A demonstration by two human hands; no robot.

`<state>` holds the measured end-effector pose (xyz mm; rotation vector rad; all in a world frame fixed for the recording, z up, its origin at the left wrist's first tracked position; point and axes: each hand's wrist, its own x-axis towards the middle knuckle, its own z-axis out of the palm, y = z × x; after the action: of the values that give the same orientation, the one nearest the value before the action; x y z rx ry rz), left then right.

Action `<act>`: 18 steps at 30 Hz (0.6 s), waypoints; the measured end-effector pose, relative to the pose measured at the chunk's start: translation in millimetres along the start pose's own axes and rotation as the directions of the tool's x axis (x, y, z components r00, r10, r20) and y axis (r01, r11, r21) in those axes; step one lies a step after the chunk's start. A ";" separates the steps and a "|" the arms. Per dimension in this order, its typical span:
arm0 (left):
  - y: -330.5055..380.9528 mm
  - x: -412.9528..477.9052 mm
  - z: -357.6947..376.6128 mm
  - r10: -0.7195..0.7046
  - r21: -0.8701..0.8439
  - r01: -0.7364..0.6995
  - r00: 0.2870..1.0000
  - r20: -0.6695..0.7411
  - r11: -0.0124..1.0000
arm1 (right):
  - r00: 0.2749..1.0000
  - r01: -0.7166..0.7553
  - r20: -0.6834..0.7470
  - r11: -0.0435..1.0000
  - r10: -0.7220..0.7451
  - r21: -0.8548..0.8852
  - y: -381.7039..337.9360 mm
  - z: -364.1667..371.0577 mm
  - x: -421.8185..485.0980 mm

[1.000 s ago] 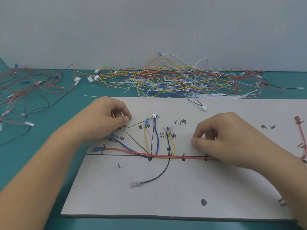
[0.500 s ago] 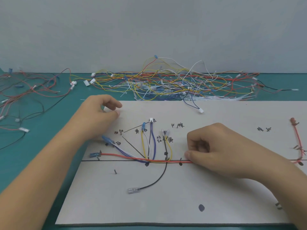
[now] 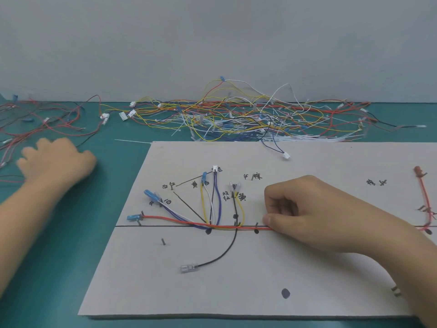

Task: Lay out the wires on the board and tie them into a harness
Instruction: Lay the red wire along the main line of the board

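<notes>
- The red wire (image 3: 179, 220) lay on the board (image 3: 260, 292) with its long axis running left to right, following the drawn black line (image 3: 165, 226).
- Its left end carried a blue terminal (image 3: 134, 217) that pointed left, just beside a pin near the board's left edge.
- Its right end ran into the grip of the right hand (image 3: 314, 216), so the visible length of wire lay wholly to the left of the grip.
- That grip pinched the red wire: the thumb tip was on it at the line and the fingers were curled in above.
- A yellow wire (image 3: 202, 204), a white wire (image 3: 209, 204) and a blue wire (image 3: 218, 197) rose from the line towards the far edge and joined the red wire at a black dot (image 3: 208, 231).
- A black wire (image 3: 228, 250) crossed the line and curved towards the near edge, ending in a clear-sleeved terminal (image 3: 189, 268) that pointed left.
- Handwritten labels and further pins marked the board.
- A second red lead (image 3: 423, 192) lay near the board's right edge, well apart from the grip.
- The left hand (image 3: 56, 164) was off the board, over the green bench (image 3: 59, 256) and near the loose red and black wires (image 3: 47, 121). It was blurred, so I could not tell whether its grip was spread or closed.
- A tangled pile of mixed wires (image 3: 248, 117) lay on the bench beyond the board, against the wall.
</notes>
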<state>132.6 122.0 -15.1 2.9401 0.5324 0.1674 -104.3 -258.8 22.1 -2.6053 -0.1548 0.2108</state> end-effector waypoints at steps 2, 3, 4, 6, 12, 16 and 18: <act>4.6 -5.2 -1.7 0.080 -0.105 -0.087 0.995 -0.066 0.991 | 1.000 -0.005 0.000 1.000 0.005 0.000 0.3 0.2 0.8; 8.3 -7.6 -3.7 0.098 -0.177 -0.110 0.992 -0.077 0.978 | 1.000 -0.006 0.000 1.000 0.006 -0.003 0.5 0.3 1.2; 11.5 -7.8 -4.4 0.115 -0.235 -0.133 0.989 -0.090 0.963 | 1.000 -0.006 0.000 1.000 0.006 -0.005 0.7 0.4 1.5; 18.2 -8.3 -7.1 0.143 -0.277 -0.169 0.983 -0.111 0.946 | 1.000 -0.005 -0.001 1.000 0.005 -0.002 0.9 0.5 1.4; 31.3 -6.9 -24.8 0.216 -0.418 -0.275 0.959 -0.183 0.866 | 1.000 -0.003 0.004 1.000 0.003 0.004 1.3 0.1 2.4; 45.1 -33.8 -53.1 0.253 -0.718 -0.245 0.962 -0.099 0.652 | 1.000 -0.028 0.004 0.999 0.028 0.020 -0.8 -3.1 2.2; 59.7 -56.1 -69.5 0.367 -0.887 -0.130 0.929 0.048 0.444 | 0.998 -0.055 -0.015 0.998 0.056 0.040 -0.8 -9.0 1.5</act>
<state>91.1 55.4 58.4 1.9227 -0.0756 0.0771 -101.2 -262.4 30.0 -2.5737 -0.0718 0.2103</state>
